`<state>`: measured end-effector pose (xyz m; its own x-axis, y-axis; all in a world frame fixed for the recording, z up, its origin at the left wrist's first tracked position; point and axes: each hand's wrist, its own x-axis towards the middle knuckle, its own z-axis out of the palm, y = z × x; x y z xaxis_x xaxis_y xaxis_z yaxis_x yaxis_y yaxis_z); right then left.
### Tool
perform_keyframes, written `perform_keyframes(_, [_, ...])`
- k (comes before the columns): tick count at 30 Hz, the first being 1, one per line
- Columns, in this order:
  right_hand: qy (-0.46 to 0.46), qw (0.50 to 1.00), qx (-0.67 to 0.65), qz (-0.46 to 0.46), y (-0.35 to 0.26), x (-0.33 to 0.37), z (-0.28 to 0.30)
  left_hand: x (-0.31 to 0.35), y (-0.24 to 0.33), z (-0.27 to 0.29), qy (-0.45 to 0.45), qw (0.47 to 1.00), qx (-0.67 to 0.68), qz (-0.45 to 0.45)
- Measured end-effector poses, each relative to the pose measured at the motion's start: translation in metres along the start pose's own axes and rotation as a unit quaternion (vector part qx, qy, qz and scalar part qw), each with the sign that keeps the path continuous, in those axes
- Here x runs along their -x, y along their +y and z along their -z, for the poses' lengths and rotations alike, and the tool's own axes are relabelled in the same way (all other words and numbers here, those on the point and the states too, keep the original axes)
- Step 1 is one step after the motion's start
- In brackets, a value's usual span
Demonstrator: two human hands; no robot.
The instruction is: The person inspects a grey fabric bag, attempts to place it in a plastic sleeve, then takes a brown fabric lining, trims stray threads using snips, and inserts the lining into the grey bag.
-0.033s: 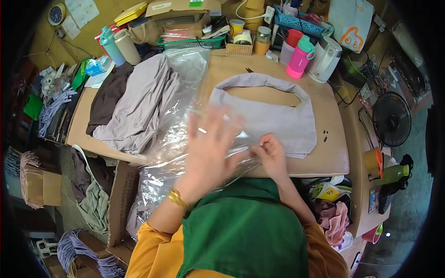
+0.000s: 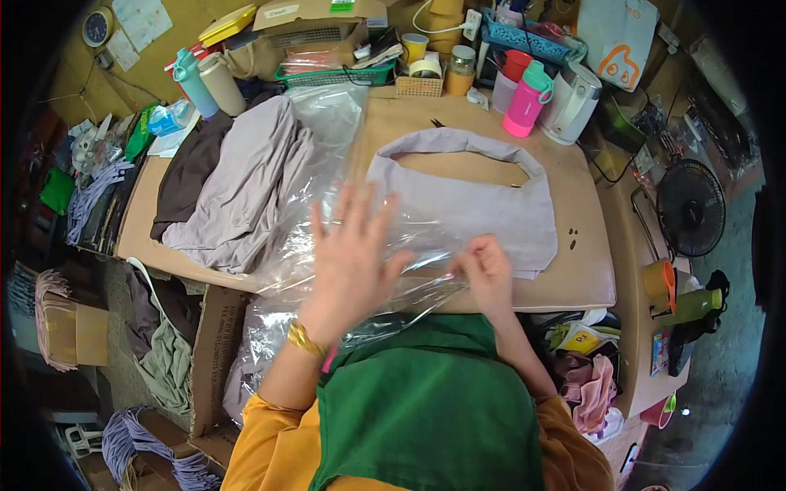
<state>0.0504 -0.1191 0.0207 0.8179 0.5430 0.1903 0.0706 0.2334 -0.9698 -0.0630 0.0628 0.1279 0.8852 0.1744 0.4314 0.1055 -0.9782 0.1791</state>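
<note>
My left hand [image 2: 350, 262] lies with fingers spread over a clear plastic bag [image 2: 323, 143], which stretches from the table's far part down past its front edge. At the plastic's right side, my right hand [image 2: 489, 268] pinches its edge between thumb and fingers. Just beyond that hand a pale grey cloth bag [image 2: 467, 209] rests flat, its wide handle looped away from me. The plastic partly overlaps the cloth bag's lower left. To the left sits a heap of light grey cloth [image 2: 250, 176] beside dark brown cloth [image 2: 187, 184].
Along the table's back stand a teal bottle [image 2: 195, 83], a green basket [image 2: 344, 78], a jar [image 2: 460, 69], a pink bottle [image 2: 524, 106] and a white kettle [image 2: 573, 106]. A cardboard box [image 2: 217, 352] is below the front left edge. On the right is a black fan [image 2: 692, 209].
My left hand has slid left and slightly toward me across the plastic. The right hand keeps its pinch, with a small shift to the right.
</note>
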Motion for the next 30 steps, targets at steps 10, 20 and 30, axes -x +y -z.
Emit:
perform_keyframes(10, [0.072,0.82,0.494,0.279,-0.049,0.004,0.001,0.049,-0.029,-0.079,-0.033,0.999,0.024,0.004])
perform_keyframes(20, [-0.143,0.901,0.383,0.144,-0.028,-0.037,-0.014,0.031,-0.055,-0.04,-0.069,0.877,0.44,0.183])
perform_keyframes(30, [-0.055,0.944,0.312,0.087,-0.053,-0.023,-0.049,0.022,-0.028,-0.055,-0.011,0.68,0.675,0.286])
